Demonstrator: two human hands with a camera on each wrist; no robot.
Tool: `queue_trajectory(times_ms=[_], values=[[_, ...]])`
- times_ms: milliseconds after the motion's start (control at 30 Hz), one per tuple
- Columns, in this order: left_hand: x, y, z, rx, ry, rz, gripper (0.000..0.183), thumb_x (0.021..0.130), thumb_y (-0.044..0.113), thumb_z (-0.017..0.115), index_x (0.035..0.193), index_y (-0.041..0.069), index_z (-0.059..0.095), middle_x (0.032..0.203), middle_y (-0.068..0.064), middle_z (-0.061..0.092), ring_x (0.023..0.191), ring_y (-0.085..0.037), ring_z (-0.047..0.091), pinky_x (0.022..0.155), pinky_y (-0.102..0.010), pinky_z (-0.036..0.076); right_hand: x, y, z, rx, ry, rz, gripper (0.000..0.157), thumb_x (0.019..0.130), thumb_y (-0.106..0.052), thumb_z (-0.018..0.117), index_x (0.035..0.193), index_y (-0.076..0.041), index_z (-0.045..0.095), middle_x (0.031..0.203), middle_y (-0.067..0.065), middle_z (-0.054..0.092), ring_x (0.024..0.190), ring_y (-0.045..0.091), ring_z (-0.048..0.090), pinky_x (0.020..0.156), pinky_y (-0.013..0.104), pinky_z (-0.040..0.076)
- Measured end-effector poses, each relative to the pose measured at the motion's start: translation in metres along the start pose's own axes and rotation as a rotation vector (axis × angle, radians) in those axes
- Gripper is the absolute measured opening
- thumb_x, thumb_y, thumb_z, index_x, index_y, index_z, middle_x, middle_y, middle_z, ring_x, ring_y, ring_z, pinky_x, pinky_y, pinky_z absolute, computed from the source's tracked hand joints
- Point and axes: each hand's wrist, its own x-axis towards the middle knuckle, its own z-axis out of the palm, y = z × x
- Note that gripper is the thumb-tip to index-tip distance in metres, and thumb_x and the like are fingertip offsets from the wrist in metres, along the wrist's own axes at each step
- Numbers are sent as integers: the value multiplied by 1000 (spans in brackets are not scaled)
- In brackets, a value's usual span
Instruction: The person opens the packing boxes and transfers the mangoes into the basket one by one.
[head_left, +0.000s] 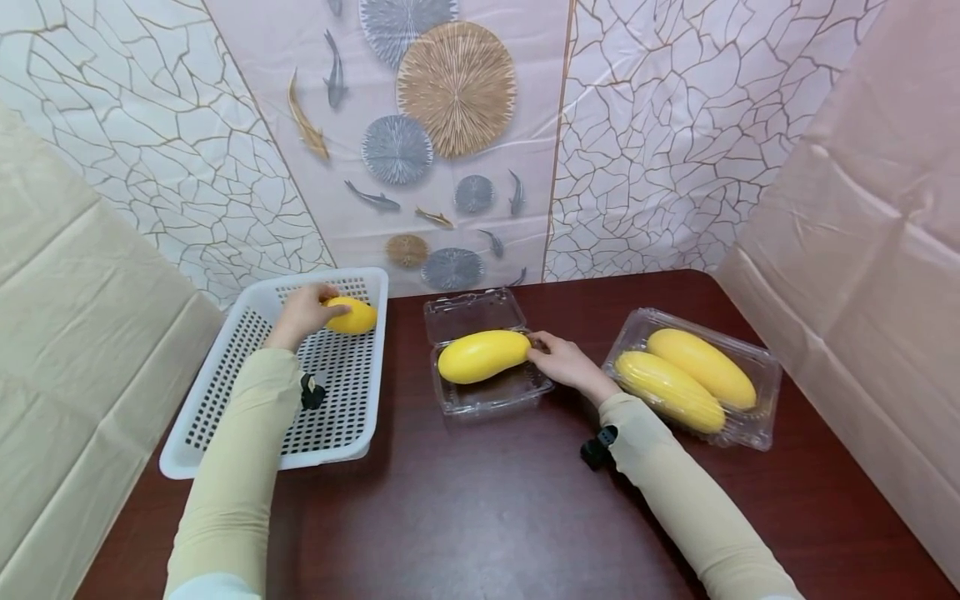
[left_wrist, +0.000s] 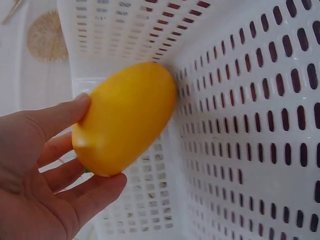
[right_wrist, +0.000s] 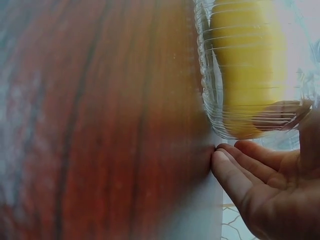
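Observation:
My left hand holds a smooth yellow oval fruit by one end, thumb on one side and fingers on the other. That fruit is inside the white perforated basket, near its far right corner. A speck of green shows at the held end. My right hand grips the right end of an opened clear plastic box. In the right wrist view, part of the hand shows through the box wall, and the other fingertips lie outside, close to the table. A long yellow fruit lies in that box.
A second clear plastic box at the right contains two long yellow fruits. The first box's lid is folded back toward the patterned wall covering. All stand on a dark red-brown table, with cloth panels on both sides.

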Motion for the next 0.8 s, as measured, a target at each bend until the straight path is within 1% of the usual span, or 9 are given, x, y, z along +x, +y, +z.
queue_trajectory(times_ms=[200,300,367,467,533,633,700,800], values=[[4,-16,3,-12,-11,0,52,103,27,59,138,-11,51,139,-32,50,128,-46,48,105,-57,41,-1,-3,0,-12,-3,8,55,103,-35,48,151,-7,43,149,19,49,134,35,48,108,52,40],[5,-22,5,-31,-23,-17,56,105,31,55,142,-10,48,143,-32,48,130,-46,46,106,-57,40,0,-3,0,-21,2,11,55,103,-35,48,150,-8,44,149,19,49,134,35,48,108,52,40],[5,-25,5,-48,-37,-44,59,106,35,52,144,-10,45,144,-32,46,131,-46,45,106,-57,40,1,-2,0,-19,1,9,54,103,-35,48,150,-8,44,149,19,49,134,35,48,108,52,40],[6,-33,7,-92,-63,-108,61,107,38,47,146,-9,44,145,-31,45,130,-45,46,106,-57,40,2,-1,0,-16,1,10,54,103,-35,48,150,-8,44,149,19,49,134,35,48,108,52,40],[6,-38,8,-117,-75,-160,61,107,39,45,145,-9,45,145,-31,45,130,-44,47,106,-56,41,2,-1,0,-17,1,8,54,104,-35,47,150,-7,44,149,19,49,134,35,48,109,52,39],[8,-44,10,-152,-90,-216,57,107,37,46,144,-8,47,145,-29,46,129,-42,47,105,-54,42,1,-1,0,-22,2,7,54,103,-34,47,150,-7,44,149,20,49,134,36,48,109,52,39],[9,-47,11,-165,-96,-238,56,107,35,46,144,-8,47,146,-29,45,129,-41,47,105,-53,42,1,-2,0,-18,1,10,54,103,-34,48,150,-7,44,149,20,49,134,35,48,109,52,39],[12,-49,12,-171,-99,-241,56,107,34,46,145,-7,46,147,-28,45,131,-41,46,106,-53,41,0,-3,0,-13,-2,13,55,103,-35,48,150,-7,44,149,19,49,134,35,48,108,52,40]])
